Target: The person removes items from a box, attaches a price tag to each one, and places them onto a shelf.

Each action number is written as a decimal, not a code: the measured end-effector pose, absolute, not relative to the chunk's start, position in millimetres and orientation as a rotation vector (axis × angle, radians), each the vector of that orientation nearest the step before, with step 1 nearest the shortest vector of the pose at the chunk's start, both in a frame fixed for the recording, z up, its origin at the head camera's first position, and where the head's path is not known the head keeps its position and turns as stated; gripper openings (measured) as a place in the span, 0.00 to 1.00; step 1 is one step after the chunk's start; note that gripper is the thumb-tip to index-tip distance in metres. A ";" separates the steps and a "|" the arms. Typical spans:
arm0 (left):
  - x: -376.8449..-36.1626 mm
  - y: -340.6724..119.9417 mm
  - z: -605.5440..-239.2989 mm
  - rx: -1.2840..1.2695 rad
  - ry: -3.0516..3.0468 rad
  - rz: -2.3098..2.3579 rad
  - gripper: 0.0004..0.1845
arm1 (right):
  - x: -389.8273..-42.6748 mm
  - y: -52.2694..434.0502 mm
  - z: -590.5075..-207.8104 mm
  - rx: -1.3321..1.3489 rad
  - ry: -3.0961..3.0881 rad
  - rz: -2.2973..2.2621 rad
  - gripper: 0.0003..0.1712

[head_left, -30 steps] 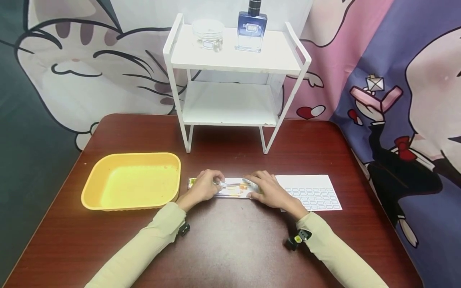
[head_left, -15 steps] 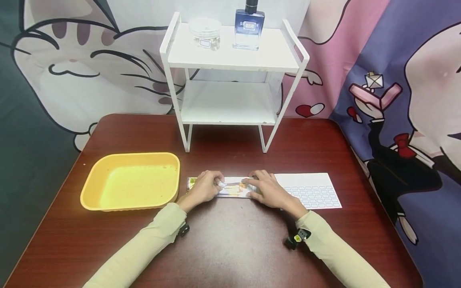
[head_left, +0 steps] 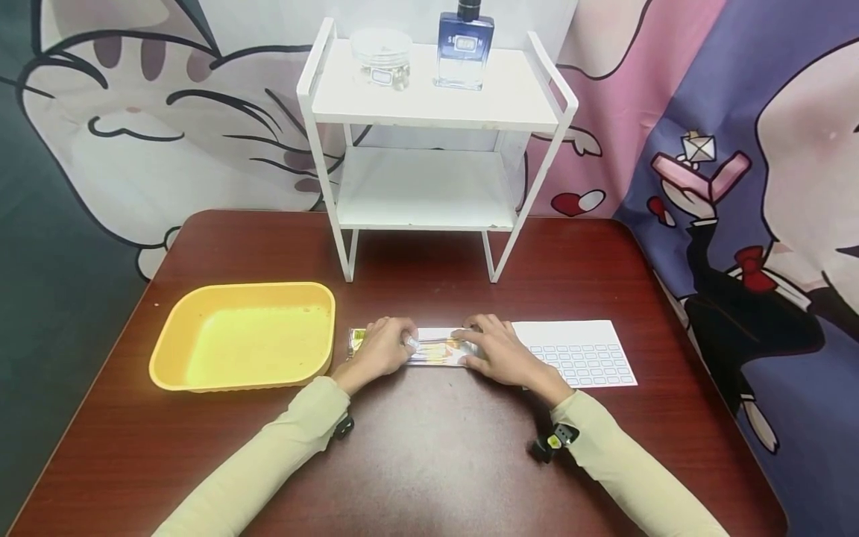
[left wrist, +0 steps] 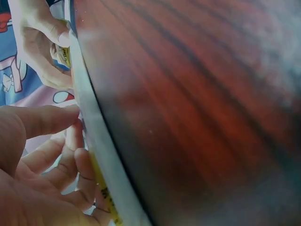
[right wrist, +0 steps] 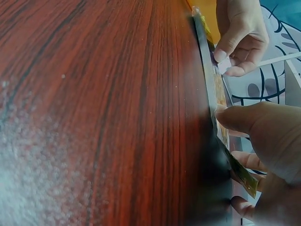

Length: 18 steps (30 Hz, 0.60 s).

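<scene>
Nearest, two pale-yellow sleeves come in from the bottom edge, each with a small black wrist clip. Left hand (head_left: 379, 350) sits on the left part of a flat clear packet (head_left: 435, 350) with yellow-orange print, lying lengthwise on the dark red table (head_left: 429, 462) just in front of centre. Its fingers are curled over the packet's top, thumb on the near edge; the right wrist view shows thumb and forefinger pinching a small whitish bit (right wrist: 224, 65) right at the packet's edge. What that bit is, cannot tell. Right hand (head_left: 499, 354) covers the packet's right end, fingers curled over the far side and thumb pressed to the near edge, gripping it; the left wrist view shows the same grip from the other end. Packet lies flat on the table between the two hands, only its middle and far-left tip showing.

Just right of the packet, touching or slightly under the right hand, is a white label sheet (head_left: 584, 358) with a grid of small blue-edged rectangles. Left of the packet, close by, a yellow tub (head_left: 244, 337), shallow, rounded corners.

Further back, centred, a white two-tier rack (head_left: 429, 149) stands on the table. On its top shelf: a clear round jar (head_left: 382, 60) on the left, a blue square bottle (head_left: 464, 51) with a dark cap beside it. Behind everything, a cartoon-print cloth (head_left: 738, 112) hangs as backdrop.
</scene>
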<state>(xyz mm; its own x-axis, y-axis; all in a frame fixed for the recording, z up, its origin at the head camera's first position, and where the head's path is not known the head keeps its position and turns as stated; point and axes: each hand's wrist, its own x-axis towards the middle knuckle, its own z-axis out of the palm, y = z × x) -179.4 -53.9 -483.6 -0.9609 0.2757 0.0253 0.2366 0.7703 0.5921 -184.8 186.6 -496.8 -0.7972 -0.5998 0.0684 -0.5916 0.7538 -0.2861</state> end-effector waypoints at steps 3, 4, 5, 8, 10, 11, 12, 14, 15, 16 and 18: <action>-179.1 -53.6 -480.2 0.421 2.885 0.898 0.07 | -184.9 186.6 -497.0 -0.987 2.922 -0.464 0.26; -179.0 -53.4 -479.2 0.420 2.879 0.890 0.07 | -185.0 186.7 -497.1 -0.988 2.926 -0.467 0.27; -178.9 -53.2 -478.2 0.419 2.876 0.884 0.07 | -185.0 186.8 -497.1 -0.984 2.923 -0.470 0.26; -178.5 -52.8 -475.7 0.412 2.864 0.882 0.07 | -184.8 187.1 -497.4 -0.981 2.920 -0.480 0.26; -178.2 -52.4 -474.2 0.406 2.861 0.885 0.05 | -184.6 187.3 -497.9 -0.979 2.919 -0.486 0.26; -178.1 -51.9 -473.5 0.402 2.861 0.881 0.03 | -184.7 187.2 -498.2 -0.977 2.919 -0.486 0.26; -178.0 -51.4 -473.1 0.398 2.867 0.872 0.04 | -184.8 187.2 -498.4 -0.979 2.922 -0.486 0.26; -178.1 -50.0 -472.5 0.385 2.887 0.848 0.07 | -185.0 187.3 -498.6 -0.982 2.927 -0.490 0.26; -178.3 -49.2 -472.2 0.374 2.898 0.833 0.09 | -185.3 187.2 -498.8 -0.986 2.931 -0.490 0.26; -178.5 -48.4 -472.2 0.359 2.911 0.820 0.10 | -185.5 187.1 -498.9 -0.992 2.933 -0.493 0.26; -179.2 -46.7 -472.6 0.323 2.930 0.802 0.10 | -186.0 187.0 -499.0 -0.999 2.937 -0.495 0.26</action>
